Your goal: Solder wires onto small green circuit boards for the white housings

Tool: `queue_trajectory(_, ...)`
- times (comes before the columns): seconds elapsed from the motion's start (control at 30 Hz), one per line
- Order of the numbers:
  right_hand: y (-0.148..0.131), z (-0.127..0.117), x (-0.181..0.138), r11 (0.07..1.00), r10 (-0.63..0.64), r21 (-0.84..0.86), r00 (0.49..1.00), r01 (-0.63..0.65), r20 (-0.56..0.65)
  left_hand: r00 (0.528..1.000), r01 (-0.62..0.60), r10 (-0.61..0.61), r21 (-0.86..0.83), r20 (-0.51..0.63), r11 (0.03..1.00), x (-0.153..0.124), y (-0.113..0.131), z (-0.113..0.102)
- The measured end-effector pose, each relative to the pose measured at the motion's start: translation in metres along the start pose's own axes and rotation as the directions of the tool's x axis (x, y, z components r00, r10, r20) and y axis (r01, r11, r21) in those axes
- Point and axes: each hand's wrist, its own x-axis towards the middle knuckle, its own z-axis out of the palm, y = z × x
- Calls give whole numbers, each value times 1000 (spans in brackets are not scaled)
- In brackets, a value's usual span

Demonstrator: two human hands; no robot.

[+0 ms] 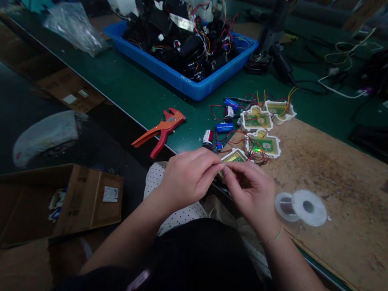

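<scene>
Clock face centred on the meeting fingertips [220, 166]. Nearest case [234, 155]: lies between 1 and 2 o'clock, just beside the tips, lower part hidden by the hands. White rim, green board within. By appearance, probably light and stiff, with a smooth, slightly slippery outer wall. Board and thin wires [261, 160], the latter between 2 and 3 o'clock, likely fragile. Best taken by opposite sides of the rim, clear of board and leads.

Left hand [189, 171]: extends from between 7 and 8 o'clock, back turned up, thumb and forefinger pressed together. Right hand [253, 187]: extends from between 4 and 5 o'clock, thumb and forefinger likewise in a pinch, remaining fingers bent. Anything between the tips too small to tell; contact with the case also impossible to judge. Forearms slanted toward each other.

For reference: three other cases [264, 145] between 1 and 2 o'clock, blue cylinder [224, 128] near 12, pliers [164, 129] near 10, spool [313, 214] between 3 and 4.
</scene>
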Motion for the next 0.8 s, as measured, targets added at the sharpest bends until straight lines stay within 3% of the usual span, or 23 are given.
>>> queue_trajectory(0.07,-1,0,0,1000,15,16,1000,-15,-13,1000,24,-24,-44,-17,999,0,0,4)
queue_trajectory(0.13,-2,1,-1,999,47,24,998,-46,-39,991,118,-127,-185,-37,976,-1,-1,9)
queue_trajectory(0.23,-4,1,0,997,81,13,994,-80,-77,932,305,-361,-460,-38,834,-7,0,21)
queue_trajectory(0.33,-5,1,1,996,84,11,993,-83,-83,879,353,-474,-612,-40,707,-17,4,32)
queue_trajectory(0.4,-5,0,1,997,79,13,994,-78,-81,880,337,-471,-620,-60,708,-24,8,35)
queue_trajectory(0.67,-3,0,0,998,61,-5,996,-61,-69,955,177,-243,-324,-173,929,-28,18,27)
queue_trajectory(0.8,-2,0,-1,999,54,1,997,-54,-63,931,246,-310,-292,-195,924,-26,20,30)
